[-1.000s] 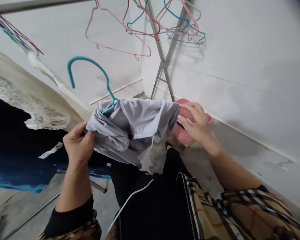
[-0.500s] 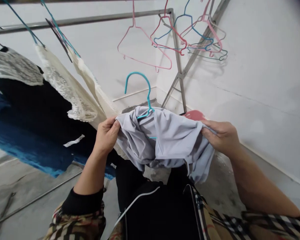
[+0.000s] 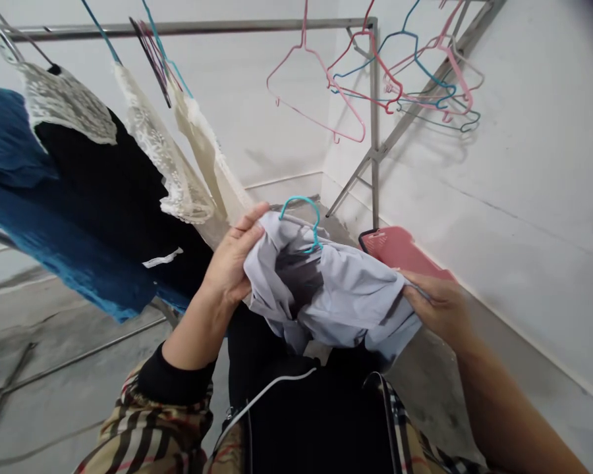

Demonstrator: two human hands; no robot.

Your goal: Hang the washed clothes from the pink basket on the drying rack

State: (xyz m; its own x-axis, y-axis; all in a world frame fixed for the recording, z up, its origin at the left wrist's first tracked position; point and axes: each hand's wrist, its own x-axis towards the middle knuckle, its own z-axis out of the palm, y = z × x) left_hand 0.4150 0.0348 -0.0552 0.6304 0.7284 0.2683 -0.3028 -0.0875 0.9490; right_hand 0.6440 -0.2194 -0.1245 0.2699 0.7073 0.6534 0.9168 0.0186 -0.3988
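the pale grey garment (image 3: 356, 283) is in the middle of the frame, slightly below centre, held up in front of the person between both hands. the left hand (image 3: 230, 257) grips its left edge, fingers bent around the bunched cloth; the right hand (image 3: 439, 306) is closed on its right end, pinching the edge of the fabric. the cloth is creased and spread between them, with a shadowed hollow in its left half. a teal hanger (image 3: 301, 198) is with the garment: its hook stands up at the top of the cloth, curving over to the left, and most of the rest is hidden by the folds. behind the right hand, at the right of the frame, a pink basket (image 3: 408, 250) sits near the foot of the white wall (image 3: 538, 131). a metal rail (image 3: 227, 27) runs across the top, and a pink hanger (image 3: 304, 36) hangs bare from it, near a red hanger (image 3: 370, 36). at the left, a blue cloth (image 3: 64, 243), a black garment (image 3: 113, 197) with a lacy top and a white lace garment (image 3: 153, 145) hang at a slant. a white cord (image 3: 277, 381) crosses the person's dark clothes at the bottom of the frame.
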